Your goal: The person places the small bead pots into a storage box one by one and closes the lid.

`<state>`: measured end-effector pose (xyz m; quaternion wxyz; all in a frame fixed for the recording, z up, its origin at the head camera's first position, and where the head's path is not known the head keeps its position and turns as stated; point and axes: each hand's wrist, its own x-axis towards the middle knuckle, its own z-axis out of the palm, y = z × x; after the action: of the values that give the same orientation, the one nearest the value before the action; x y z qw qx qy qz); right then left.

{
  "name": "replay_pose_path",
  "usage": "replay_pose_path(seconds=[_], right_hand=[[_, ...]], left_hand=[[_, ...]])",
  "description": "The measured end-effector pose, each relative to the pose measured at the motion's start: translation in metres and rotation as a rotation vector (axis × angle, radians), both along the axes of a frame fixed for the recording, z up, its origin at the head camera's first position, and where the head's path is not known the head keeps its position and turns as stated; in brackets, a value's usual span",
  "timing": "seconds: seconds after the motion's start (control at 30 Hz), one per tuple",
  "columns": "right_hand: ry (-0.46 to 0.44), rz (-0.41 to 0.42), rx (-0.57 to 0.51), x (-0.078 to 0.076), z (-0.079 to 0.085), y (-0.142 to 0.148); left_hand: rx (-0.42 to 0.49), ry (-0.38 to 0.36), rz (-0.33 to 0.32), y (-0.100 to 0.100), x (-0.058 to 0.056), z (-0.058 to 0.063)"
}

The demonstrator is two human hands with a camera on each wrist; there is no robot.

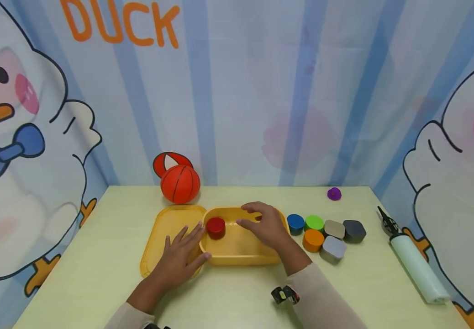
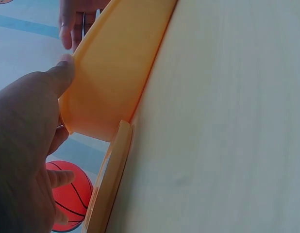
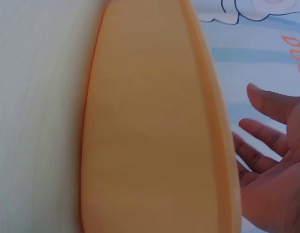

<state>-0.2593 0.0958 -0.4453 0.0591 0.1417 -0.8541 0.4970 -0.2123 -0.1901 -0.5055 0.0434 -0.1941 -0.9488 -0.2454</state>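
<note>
A yellow rectangular box (image 1: pixel 243 259) lies on the table with a short red cylinder (image 1: pixel 215 227) inside, near its left end. My left hand (image 1: pixel 177 261) is at the box's left end, fingers spread over the yellow lid (image 1: pixel 153 244). In the left wrist view, the left thumb (image 2: pixel 62 73) touches the box's rim. Over the box's right part is my right hand (image 1: pixel 267 225), its fingers loosely bent around nothing. The right wrist view has the palm (image 3: pixel 278 189) beside the box wall (image 3: pixel 150 121), the fingers apart from it.
Right of the box stand a blue cylinder (image 1: pixel 296 224), green (image 1: pixel 314 222) and orange (image 1: pixel 313 240) ones, and several grey or beige blocks (image 1: pixel 334 248). A red basketball-patterned ball (image 1: pixel 180 184), a small purple object (image 1: pixel 334 193) and a pale hand pump (image 1: pixel 419 267) lie farther out.
</note>
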Motion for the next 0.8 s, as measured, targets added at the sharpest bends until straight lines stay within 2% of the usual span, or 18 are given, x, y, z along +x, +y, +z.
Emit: replay_pose_path(seconds=[0.2,0.4,0.8], right_hand=[[0.068,0.011,-0.048,-0.002,-0.003,0.028],[0.128,-0.091,-0.059,-0.004,-0.005,0.053],[0.046,-0.161,0.015,0.0,-0.011,0.11]], left_hand=[[0.012,0.024,-0.009,0.0,-0.003,-0.003],[-0.001,0.015,-0.006,0.0,-0.001,-0.001],[0.005,-0.01,-0.003,0.0,0.0,0.0]])
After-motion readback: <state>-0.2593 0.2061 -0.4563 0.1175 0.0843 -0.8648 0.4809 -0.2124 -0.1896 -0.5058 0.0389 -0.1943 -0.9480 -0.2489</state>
